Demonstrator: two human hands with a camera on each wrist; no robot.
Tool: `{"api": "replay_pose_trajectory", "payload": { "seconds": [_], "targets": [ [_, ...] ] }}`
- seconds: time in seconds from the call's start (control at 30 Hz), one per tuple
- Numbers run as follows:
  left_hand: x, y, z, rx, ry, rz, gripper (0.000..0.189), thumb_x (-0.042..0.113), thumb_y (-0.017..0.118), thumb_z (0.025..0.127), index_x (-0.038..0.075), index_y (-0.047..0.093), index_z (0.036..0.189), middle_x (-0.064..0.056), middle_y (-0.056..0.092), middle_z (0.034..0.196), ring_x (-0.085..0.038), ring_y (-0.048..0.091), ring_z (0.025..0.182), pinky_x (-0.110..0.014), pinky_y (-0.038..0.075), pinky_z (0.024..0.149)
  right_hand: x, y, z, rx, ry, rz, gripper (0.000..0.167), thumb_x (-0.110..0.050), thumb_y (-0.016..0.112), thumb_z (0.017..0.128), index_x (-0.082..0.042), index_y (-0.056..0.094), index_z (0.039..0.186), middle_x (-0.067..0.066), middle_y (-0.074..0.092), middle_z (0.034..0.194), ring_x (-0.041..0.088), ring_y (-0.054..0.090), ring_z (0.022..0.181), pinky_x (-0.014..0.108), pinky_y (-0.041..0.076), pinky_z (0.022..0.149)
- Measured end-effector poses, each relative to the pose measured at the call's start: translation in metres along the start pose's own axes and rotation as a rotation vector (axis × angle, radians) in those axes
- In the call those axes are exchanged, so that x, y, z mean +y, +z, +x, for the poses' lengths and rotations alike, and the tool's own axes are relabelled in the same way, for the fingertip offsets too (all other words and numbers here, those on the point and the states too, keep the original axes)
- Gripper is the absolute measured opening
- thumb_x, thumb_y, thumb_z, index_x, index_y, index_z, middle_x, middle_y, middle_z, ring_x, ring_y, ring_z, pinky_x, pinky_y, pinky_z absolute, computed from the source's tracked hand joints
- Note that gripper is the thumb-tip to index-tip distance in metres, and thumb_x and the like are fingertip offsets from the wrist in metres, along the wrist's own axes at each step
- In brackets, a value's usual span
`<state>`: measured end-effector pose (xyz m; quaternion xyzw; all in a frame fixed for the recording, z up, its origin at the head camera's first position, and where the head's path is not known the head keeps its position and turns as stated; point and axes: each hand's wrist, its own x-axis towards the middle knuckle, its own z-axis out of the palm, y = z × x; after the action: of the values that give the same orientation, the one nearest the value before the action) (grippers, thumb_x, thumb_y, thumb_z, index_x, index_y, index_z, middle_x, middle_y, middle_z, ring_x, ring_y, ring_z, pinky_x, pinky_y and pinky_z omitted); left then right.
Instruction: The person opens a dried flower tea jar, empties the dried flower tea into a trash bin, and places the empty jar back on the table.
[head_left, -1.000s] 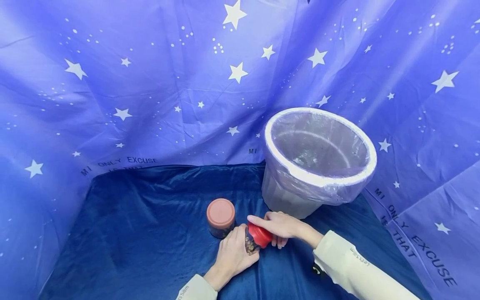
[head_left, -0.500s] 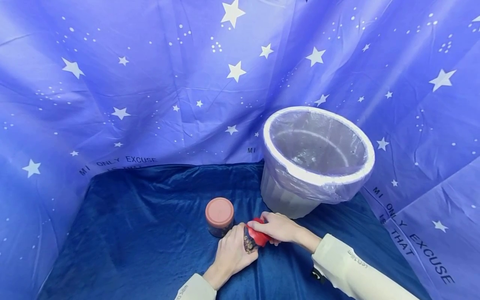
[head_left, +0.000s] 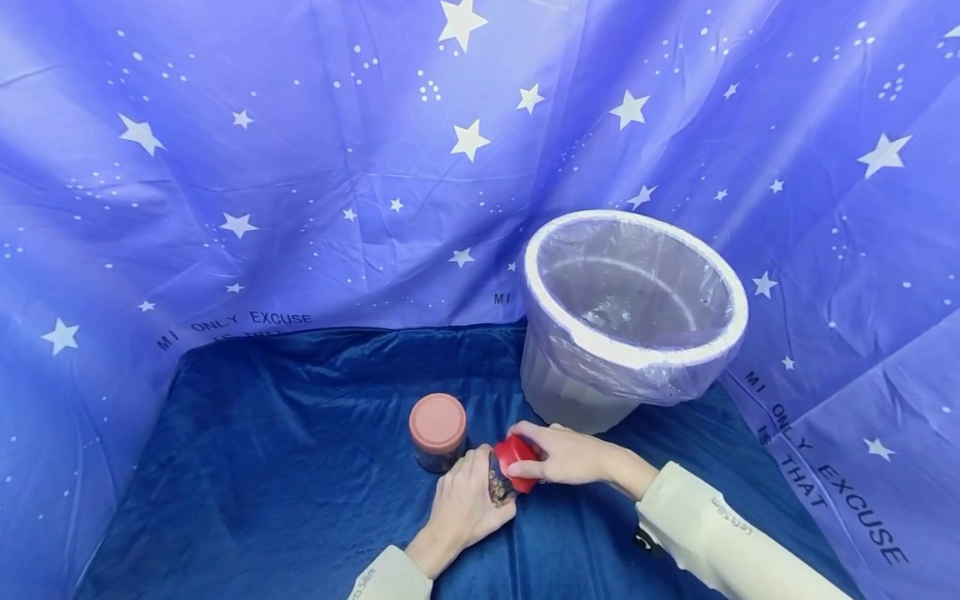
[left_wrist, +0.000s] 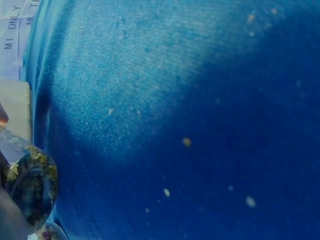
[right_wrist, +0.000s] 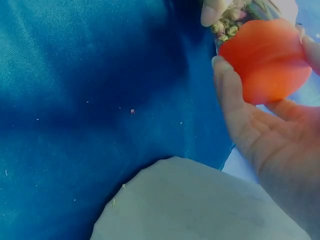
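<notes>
Star-print drapes (head_left: 300,167) around a blue cloth (head_left: 285,450) suggest a curtained-off booth.

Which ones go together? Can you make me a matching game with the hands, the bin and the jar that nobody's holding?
Things:
1. Left hand
2. Bin
3. Right hand
4. Upright jar

Clues:
A. Holds the red lid
B. Has a pink top
C. Grips the jar of small buds
D. Is lined with a see-through bag

Right pairs: 1-C, 2-D, 3-A, 4-B
</notes>
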<state>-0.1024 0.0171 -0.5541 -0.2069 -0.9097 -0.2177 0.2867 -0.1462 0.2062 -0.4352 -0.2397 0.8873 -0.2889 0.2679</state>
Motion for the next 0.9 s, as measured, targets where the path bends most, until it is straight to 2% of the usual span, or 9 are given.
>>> {"api": "replay_pose_trajectory", "payload": {
  "seconds": [0.07,0.17,0.4,0.5,0.6,0.67,0.77,0.83,0.9],
  "targets": [
    [0.0,0.0,0.0,-0.003,-0.002,-0.003,0.076,0.047,0.084,0.051,0.006,0.058,0.11,0.0,0.063,0.084,-0.015,0.063,0.068,-0.03,0.054,0.057,0.0,-0.001,-0.001,0.011,-0.035,-0.061,0.048,-0.05,0.064,0.09,-0.02,0.053,0.125,-0.009,0.059,0.072,0.004,0.054,0.061,0.021,0.043,0.058],
    [-0.001,-0.001,0.0,-0.008,-0.006,-0.01,0.075,0.046,0.084,0.052,0.007,0.058,0.11,0.0,0.063,0.084,-0.014,0.062,0.067,-0.029,0.054,0.057,0.001,-0.002,-0.001,0.01,-0.079,-0.088,0.048,-0.047,0.068,0.088,-0.021,0.051,0.126,-0.009,0.059,0.076,0.002,0.054,0.063,0.02,0.045,0.061],
    [-0.001,-0.003,0.001,-0.023,-0.013,-0.007,0.076,0.047,0.084,0.052,0.007,0.057,0.111,0.0,0.062,0.084,-0.014,0.061,0.067,-0.03,0.054,0.057,0.004,-0.003,-0.001,-0.008,-0.154,-0.053,0.049,-0.037,0.073,0.087,-0.021,0.048,0.126,-0.006,0.062,0.087,0.001,0.055,0.068,0.02,0.049,0.066],
    [-0.001,-0.003,0.001,-0.021,-0.013,-0.007,0.076,0.047,0.084,0.052,0.007,0.057,0.111,0.0,0.063,0.085,-0.015,0.062,0.069,-0.03,0.054,0.057,0.005,-0.001,0.001,-0.007,-0.137,0.001,0.051,-0.039,0.072,0.087,-0.019,0.049,0.128,-0.004,0.064,0.093,0.004,0.059,0.073,0.021,0.05,0.069],
    [-0.001,-0.003,0.0,-0.009,-0.01,-0.006,0.077,0.047,0.084,0.052,0.006,0.057,0.111,0.0,0.063,0.085,-0.015,0.063,0.069,-0.03,0.054,0.057,0.006,0.002,0.004,0.018,-0.047,0.084,0.054,-0.045,0.068,0.089,-0.016,0.049,0.131,0.0,0.067,0.103,0.009,0.063,0.082,0.025,0.052,0.074],
    [-0.001,-0.003,0.0,-0.002,-0.006,-0.007,0.078,0.048,0.085,0.051,0.006,0.057,0.111,0.0,0.063,0.084,-0.015,0.063,0.068,-0.03,0.054,0.057,0.004,0.004,0.005,0.044,0.062,0.145,0.059,-0.051,0.063,0.09,-0.016,0.048,0.135,0.004,0.067,0.111,0.013,0.064,0.086,0.029,0.053,0.075],
    [0.0,-0.002,0.0,0.001,-0.004,-0.003,0.08,0.048,0.086,0.051,0.005,0.057,0.111,0.0,0.063,0.084,-0.014,0.063,0.068,-0.03,0.054,0.057,-0.001,0.007,0.008,0.113,0.253,0.199,0.069,-0.064,0.056,0.089,-0.016,0.047,0.138,0.01,0.065,0.119,0.022,0.065,0.082,0.037,0.055,0.069],
    [0.001,-0.002,0.0,-0.003,-0.005,-0.002,0.08,0.048,0.086,0.051,0.005,0.057,0.112,0.0,0.063,0.085,-0.015,0.062,0.068,-0.03,0.054,0.058,-0.005,0.008,0.009,0.154,0.365,0.228,0.072,-0.071,0.053,0.086,-0.016,0.051,0.133,0.012,0.066,0.115,0.027,0.065,0.076,0.04,0.057,0.063],
    [0.001,-0.002,0.0,-0.006,-0.007,0.002,0.08,0.049,0.086,0.051,0.006,0.058,0.112,0.0,0.063,0.084,-0.015,0.062,0.068,-0.03,0.054,0.057,-0.01,0.009,0.01,0.185,0.435,0.244,0.072,-0.074,0.052,0.084,-0.014,0.057,0.124,0.014,0.068,0.103,0.03,0.066,0.067,0.041,0.057,0.057]
  ]
}}
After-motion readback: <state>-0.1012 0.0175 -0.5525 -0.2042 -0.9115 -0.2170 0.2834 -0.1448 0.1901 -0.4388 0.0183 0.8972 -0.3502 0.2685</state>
